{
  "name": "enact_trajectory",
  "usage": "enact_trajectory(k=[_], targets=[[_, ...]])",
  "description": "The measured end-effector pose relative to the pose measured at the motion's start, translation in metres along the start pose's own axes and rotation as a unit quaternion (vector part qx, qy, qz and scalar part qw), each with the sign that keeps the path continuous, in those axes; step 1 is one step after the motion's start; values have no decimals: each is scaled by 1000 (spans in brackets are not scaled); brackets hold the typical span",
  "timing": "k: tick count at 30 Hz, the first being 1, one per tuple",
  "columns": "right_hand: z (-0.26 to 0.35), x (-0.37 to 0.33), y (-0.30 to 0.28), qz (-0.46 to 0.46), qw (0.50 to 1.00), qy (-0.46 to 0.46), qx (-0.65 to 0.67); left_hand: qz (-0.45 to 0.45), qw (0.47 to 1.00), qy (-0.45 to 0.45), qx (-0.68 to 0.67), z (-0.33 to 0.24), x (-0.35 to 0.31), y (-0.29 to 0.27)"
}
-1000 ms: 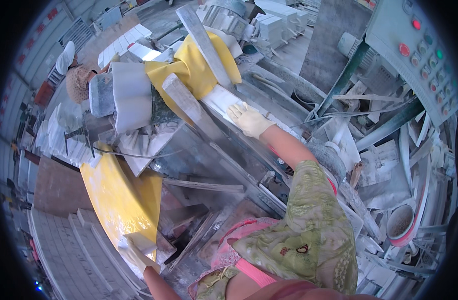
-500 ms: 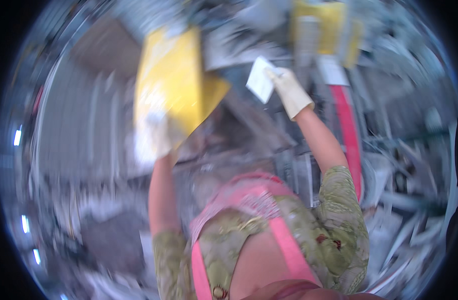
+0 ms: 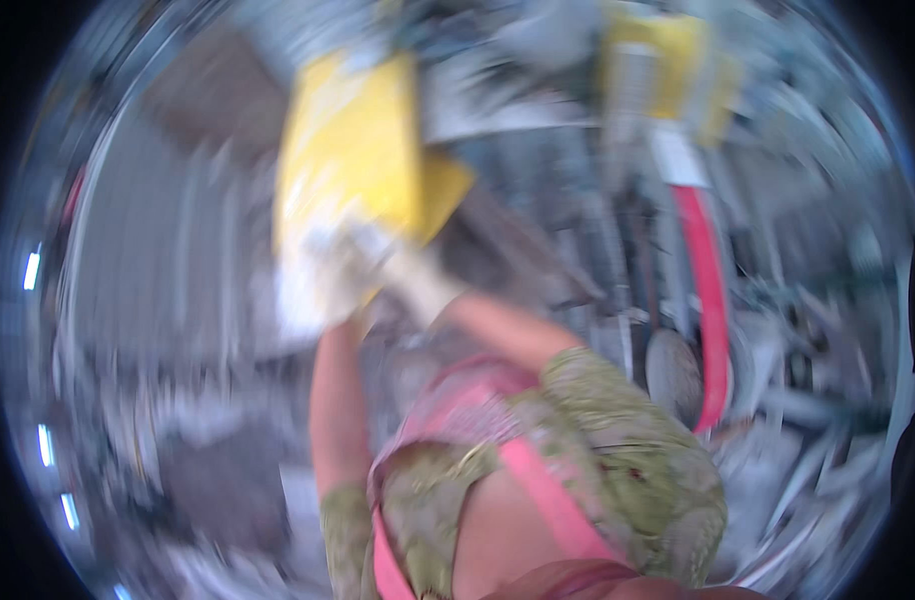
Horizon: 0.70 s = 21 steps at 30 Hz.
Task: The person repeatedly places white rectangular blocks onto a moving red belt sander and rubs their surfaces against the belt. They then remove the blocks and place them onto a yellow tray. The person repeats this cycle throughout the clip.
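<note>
A yellow boxy block or panel (image 3: 353,140), with whitish smears on its upper face, stands left of the middle. At its near end my left hand (image 3: 333,278), in a cream glove, is badly blurred. My right hand (image 3: 416,283), gloved alike, comes in from the right and meets the left one there. Motion smears the fingers of both hands, so their grip does not show. Something pale lies around the fingers, and I cannot make out its shape. The white flat piece cannot be told apart now.
A grey ribbed surface (image 3: 168,250) stretches along the left. On the right, a pink-red strip (image 3: 708,300) runs beside a rounded grey object (image 3: 673,375). Another yellow object (image 3: 668,65) stands at the far right. Cluttered pale pieces (image 3: 798,470) lie at the lower right.
My right hand has swung left and nearer, from beside the far middle to my left hand at the yellow block. The white flat piece it held is no longer distinct.
</note>
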State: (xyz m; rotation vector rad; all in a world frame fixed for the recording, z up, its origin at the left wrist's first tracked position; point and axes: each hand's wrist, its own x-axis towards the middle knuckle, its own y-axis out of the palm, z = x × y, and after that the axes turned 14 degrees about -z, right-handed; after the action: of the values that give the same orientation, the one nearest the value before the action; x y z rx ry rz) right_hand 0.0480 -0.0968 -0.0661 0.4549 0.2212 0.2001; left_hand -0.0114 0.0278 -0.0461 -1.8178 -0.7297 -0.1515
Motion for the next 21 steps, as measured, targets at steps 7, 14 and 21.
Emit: enact_trajectory(k=[7,14,21], targets=[[3,2,-10,164,887,-71,-425,210,855,-366,-303,-15,50,-41],[-7,4,-17,123,853,-212,-461,42,925,-331,-182,-43,24,-10],[72,17,-131,97,857,-286,-418,-11,969,-246,16,-31,25,7]])
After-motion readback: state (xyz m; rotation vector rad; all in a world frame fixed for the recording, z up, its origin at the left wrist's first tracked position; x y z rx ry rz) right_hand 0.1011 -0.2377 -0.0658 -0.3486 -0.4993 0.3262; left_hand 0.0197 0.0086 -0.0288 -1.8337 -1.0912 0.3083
